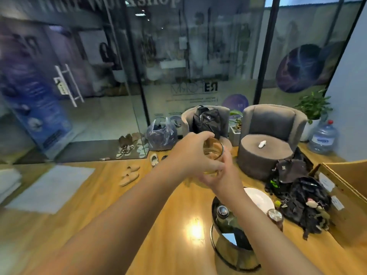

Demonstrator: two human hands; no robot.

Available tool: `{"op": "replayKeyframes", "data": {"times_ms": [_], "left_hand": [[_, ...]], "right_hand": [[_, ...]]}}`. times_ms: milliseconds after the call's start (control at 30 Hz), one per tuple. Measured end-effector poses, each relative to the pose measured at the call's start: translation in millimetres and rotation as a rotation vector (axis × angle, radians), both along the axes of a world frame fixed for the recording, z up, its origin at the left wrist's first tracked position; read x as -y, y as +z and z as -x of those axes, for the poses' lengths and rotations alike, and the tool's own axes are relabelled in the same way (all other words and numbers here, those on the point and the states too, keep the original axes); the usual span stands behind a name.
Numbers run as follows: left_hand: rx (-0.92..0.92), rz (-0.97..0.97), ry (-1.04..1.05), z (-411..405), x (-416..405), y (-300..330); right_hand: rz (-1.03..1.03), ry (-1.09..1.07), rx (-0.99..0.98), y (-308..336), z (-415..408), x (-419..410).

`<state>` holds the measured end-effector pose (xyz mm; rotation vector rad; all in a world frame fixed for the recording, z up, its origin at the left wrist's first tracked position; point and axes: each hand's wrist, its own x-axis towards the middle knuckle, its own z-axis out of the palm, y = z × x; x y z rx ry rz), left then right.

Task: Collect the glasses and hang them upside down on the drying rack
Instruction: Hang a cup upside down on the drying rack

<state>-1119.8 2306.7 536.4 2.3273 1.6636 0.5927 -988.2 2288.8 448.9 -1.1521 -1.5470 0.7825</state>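
- We see both hands raised in front of us, holding one clear glass [212, 149] between them, above the floor and beyond the far edge of the round worktop [215, 213].
- Our left hand [195, 153] comes in from the left and wraps over the glass, its fingers [210, 165] curled around the side and pressed on it.
- Our right hand [222, 175] reaches up from below, its fingers pinching the lower part of the glass; the two hands touch each other there.
- The glass is tilted, with its dark-looking rim turned toward us; we cannot tell whether it holds anything.
- Below our right forearm, a dark bottle [223, 214] with a metal cap stands on the worktop, beside a white plate [260, 199].
- A small round metal lid [275, 214] sits just right of the forearm.
- Behind the hands stand two grey armchairs; the left one [186, 120] carries a black bag [206, 120].
- Dark bags [297, 187] lie heaped on the floor to the right.
- Several pairs of shoes [129, 173] lie near the glass door.
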Motion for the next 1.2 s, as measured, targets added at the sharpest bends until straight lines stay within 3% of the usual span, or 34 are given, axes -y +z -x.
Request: {"op": "replayKeyframes", "data": {"times_ms": [200,467,700,967,1200], "left_hand": [[-0.024,-0.047,0.213,97.8,102.4,41.0],[0.000,-0.078,0.508,202.2,298.5,71.5],[0.224,-0.178,0.850,273.9,504.6,87.3],[0.131,-0.281,1.251,338.9,734.1,98.4],[0.115,-0.376,1.531,369.3,887.3,87.6]], "right_hand": [[-0.024,0.281,-0.099,29.2,99.7,57.2],[-0.082,0.515,-0.085,58.9,223.2,211.8],[0.025,0.780,-0.109,66.1,315.5,375.0],[0.069,1.144,-0.093,93.9,394.6,540.6],[0.064,1.434,-0.095,116.5,478.3,673.2]]}}
